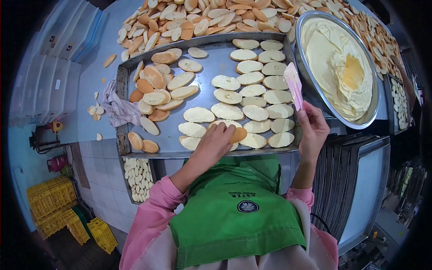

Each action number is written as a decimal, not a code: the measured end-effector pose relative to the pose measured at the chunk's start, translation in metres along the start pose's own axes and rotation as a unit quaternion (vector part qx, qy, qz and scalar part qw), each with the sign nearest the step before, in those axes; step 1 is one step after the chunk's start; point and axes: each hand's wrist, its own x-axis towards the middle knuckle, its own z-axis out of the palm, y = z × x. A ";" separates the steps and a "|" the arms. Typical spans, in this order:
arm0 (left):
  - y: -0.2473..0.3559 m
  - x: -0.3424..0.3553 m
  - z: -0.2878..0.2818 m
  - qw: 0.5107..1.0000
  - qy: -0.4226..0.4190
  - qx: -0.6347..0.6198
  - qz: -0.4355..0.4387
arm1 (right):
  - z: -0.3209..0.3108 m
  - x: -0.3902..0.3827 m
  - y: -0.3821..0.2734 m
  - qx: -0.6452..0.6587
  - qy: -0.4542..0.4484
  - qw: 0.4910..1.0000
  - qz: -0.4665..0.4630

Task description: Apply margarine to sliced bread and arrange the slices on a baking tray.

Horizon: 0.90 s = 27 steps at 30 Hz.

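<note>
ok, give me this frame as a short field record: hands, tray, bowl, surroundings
left hand: holds a bread slice over the tray's near edge
right hand: grips a pale spatula, blade up, beside the bowl
tray: metal; buttered slices in rows on the right, plain slices heaped on the left
bowl: metal, full of pale yellow spread
pile: loose slices behind the tray
cloth: crumpled, left of the tray
apron: green
</note>
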 end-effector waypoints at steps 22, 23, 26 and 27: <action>-0.018 -0.004 -0.009 0.993 -0.067 -0.099 -0.010 | -0.003 0.002 0.007 0.002 0.007 1.000 0.008; -0.017 -0.004 -0.009 0.993 -0.068 -0.092 -0.015 | -0.003 0.002 0.007 0.003 0.006 1.000 0.008; -0.018 -0.006 -0.008 0.995 -0.067 -0.076 -0.018 | -0.003 0.002 0.008 0.002 0.007 1.000 0.009; -0.018 -0.006 -0.008 0.995 -0.066 -0.076 -0.018 | -0.003 0.002 0.007 0.000 0.008 1.000 0.011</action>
